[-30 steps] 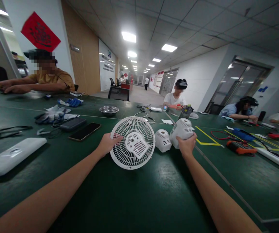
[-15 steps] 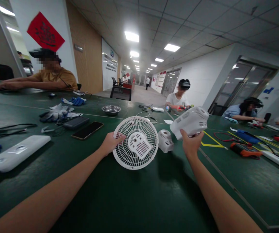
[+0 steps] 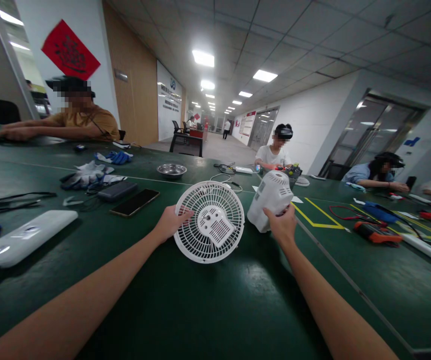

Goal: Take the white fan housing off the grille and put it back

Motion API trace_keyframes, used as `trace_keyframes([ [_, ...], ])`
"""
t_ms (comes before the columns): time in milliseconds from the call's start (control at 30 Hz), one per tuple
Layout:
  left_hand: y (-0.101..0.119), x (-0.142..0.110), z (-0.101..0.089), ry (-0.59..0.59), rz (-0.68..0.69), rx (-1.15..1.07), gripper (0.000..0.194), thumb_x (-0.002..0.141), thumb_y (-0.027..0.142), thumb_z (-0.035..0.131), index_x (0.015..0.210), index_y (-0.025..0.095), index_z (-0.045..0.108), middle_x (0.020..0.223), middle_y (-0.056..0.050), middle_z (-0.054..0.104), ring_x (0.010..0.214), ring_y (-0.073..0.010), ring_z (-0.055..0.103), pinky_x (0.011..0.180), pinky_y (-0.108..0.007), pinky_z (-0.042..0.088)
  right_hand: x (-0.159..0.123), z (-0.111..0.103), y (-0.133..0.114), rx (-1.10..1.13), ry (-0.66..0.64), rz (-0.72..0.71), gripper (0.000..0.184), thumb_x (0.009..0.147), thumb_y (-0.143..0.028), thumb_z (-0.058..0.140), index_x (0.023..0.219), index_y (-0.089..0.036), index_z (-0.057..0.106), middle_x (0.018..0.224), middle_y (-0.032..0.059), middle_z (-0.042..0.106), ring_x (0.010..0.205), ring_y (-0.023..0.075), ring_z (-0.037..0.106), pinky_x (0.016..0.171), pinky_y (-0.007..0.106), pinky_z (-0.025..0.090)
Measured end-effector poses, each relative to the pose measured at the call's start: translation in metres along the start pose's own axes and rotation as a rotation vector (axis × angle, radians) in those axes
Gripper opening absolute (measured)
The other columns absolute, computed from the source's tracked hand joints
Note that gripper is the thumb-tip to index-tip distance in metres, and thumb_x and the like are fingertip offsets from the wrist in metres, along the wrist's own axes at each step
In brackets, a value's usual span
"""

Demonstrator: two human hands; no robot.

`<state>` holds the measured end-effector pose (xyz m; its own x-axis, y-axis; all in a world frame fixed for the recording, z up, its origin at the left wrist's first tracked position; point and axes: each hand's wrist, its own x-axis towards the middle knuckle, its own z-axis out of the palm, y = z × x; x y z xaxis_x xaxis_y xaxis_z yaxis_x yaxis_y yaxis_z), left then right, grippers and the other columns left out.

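My left hand [image 3: 170, 223] is closed on the left rim of a round white fan grille [image 3: 187, 244], thumb over the front. The grille stands tilted up above the green table, its slotted centre plate facing me. To its right, my right hand [image 3: 283, 221] grips a white plastic fan housing [image 3: 268, 200] with vent slots near its top. The housing is held roughly upright, close to the grille but apart from it. A smaller white vented part seen earlier does not show, and the housing covers where it stood.
Left on the green table [image 3: 200, 310] lie a phone [image 3: 135, 202], a dark power bank [image 3: 117, 190], gloves [image 3: 87, 172] and a long white device [image 3: 27, 237]. A metal bowl [image 3: 171, 171] sits behind. An orange multimeter [image 3: 376, 233] lies right. Several people sit around the table.
My right hand has brought the housing left and down, turning it from slanted to nearly upright. It now hides the spot of the smaller white part. The left hand and grille have hardly moved.
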<state>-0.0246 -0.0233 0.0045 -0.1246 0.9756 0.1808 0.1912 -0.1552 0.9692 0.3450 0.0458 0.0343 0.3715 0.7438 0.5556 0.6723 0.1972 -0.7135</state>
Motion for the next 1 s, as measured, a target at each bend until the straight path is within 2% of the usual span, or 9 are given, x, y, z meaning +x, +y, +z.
trace_keyframes([
  [133, 0.001, 0.000, 0.000, 0.005, -0.011, -0.022, 0.033, 0.078, 0.040, 0.074, 0.098, 0.014, 0.068, 0.090, -0.007, 0.075, 0.079, -0.0225, 0.072, 0.074, -0.037, 0.059, 0.020, -0.011, 0.022, -0.021, 0.079, 0.087, 0.083, 0.058, -0.056, 0.077, 0.125, -0.016, 0.050, 0.109, 0.0167, 0.068, 0.097, 0.0352, 0.065, 0.086, 0.045, 0.048],
  [267, 0.001, 0.000, 0.001, 0.004, -0.009, -0.005, 0.033, 0.078, 0.040, 0.074, 0.097, 0.013, 0.068, 0.087, -0.007, 0.075, 0.077, -0.0230, 0.072, 0.072, -0.037, 0.059, 0.028, -0.017, 0.034, 0.010, 0.060, 0.119, 0.088, 0.057, -0.053, 0.078, 0.131, -0.016, 0.046, 0.114, 0.0167, 0.067, 0.103, 0.0350, 0.063, 0.090, 0.045, 0.047],
  [400, 0.004, 0.000, 0.001, 0.015, -0.050, -0.009, 0.031, 0.078, 0.039, 0.075, 0.095, 0.014, 0.069, 0.087, -0.007, 0.075, 0.077, -0.0232, 0.072, 0.072, -0.038, 0.059, 0.032, -0.016, 0.037, 0.067, 0.112, 0.023, 0.097, 0.062, -0.056, 0.075, 0.141, -0.014, 0.039, 0.120, 0.0175, 0.064, 0.104, 0.0328, 0.062, 0.092, 0.044, 0.046],
  [533, 0.006, -0.001, 0.001, 0.020, -0.066, -0.001, 0.030, 0.077, 0.039, 0.075, 0.094, 0.014, 0.068, 0.086, -0.007, 0.075, 0.077, -0.0234, 0.072, 0.072, -0.038, 0.059, 0.036, -0.015, 0.040, 0.126, 0.172, -0.070, 0.086, 0.068, -0.057, 0.072, 0.138, -0.013, 0.046, 0.122, 0.0181, 0.063, 0.105, 0.0308, 0.061, 0.092, 0.044, 0.046],
  [733, 0.001, 0.000, 0.000, 0.000, -0.039, -0.015, 0.031, 0.078, 0.039, 0.074, 0.097, 0.015, 0.068, 0.089, -0.007, 0.075, 0.079, -0.0230, 0.072, 0.073, -0.038, 0.060, 0.038, -0.015, 0.040, 0.257, 0.151, -0.097, 0.083, 0.068, -0.052, 0.073, 0.137, -0.014, 0.046, 0.126, 0.0161, 0.060, 0.111, 0.0288, 0.058, 0.094, 0.042, 0.046],
  [900, -0.004, 0.003, 0.000, 0.035, -0.016, -0.003, 0.034, 0.075, 0.043, 0.076, 0.091, 0.014, 0.068, 0.082, -0.005, 0.074, 0.075, -0.0227, 0.072, 0.072, -0.038, 0.060, 0.039, -0.015, 0.035, 0.297, 0.122, -0.077, 0.085, 0.068, -0.052, 0.071, 0.139, -0.015, 0.042, 0.125, 0.0153, 0.059, 0.104, 0.0267, 0.060, 0.090, 0.041, 0.047],
  [1000, -0.005, 0.004, 0.001, 0.036, -0.023, -0.006, 0.035, 0.074, 0.043, 0.076, 0.093, 0.014, 0.068, 0.085, -0.006, 0.075, 0.077, -0.0229, 0.072, 0.073, -0.038, 0.060, 0.040, -0.016, 0.035, 0.296, 0.128, -0.077, 0.087, 0.068, -0.052, 0.070, 0.141, -0.016, 0.039, 0.128, 0.0158, 0.056, 0.101, 0.0255, 0.059, 0.088, 0.040, 0.048],
])
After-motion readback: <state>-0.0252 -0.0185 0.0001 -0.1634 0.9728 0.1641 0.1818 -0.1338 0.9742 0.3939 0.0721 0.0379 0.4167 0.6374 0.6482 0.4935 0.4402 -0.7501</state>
